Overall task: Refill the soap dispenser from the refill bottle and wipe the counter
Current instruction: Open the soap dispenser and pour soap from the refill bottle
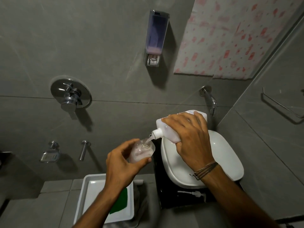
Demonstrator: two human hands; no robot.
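Both forearms come up from the bottom edge, closest to me. On the right wrist I see some thin brown cords (204,170). With my left hand (121,163) I hold the clear soap dispenser bottle (141,151); the fingers and thumb are curled around its lower body, and its open mouth points up. It has a little pale pinkish liquid inside. My right hand (192,142) is closed over the white refill bottle (167,129), which is tilted with its threaded neck down and to the left, just above the dispenser's mouth. A thin clear stream (148,140) runs from the neck into the dispenser.

Under the right hand there is a white basin (227,155) that sits on a dark counter (166,199). On this counter, near its front edge, lies a white pump head (195,194) with its tube, apart from the dispenser. At the left, lower down, a white tray (92,195) holds a green cloth (120,203), partly hidden by my left arm.

On the grey wall I see a wall soap dispenser (157,37) with a purple liquid low inside, a chrome mixer valve (70,94), a spout (209,97) above the basin, and a metal soap dish (49,155).
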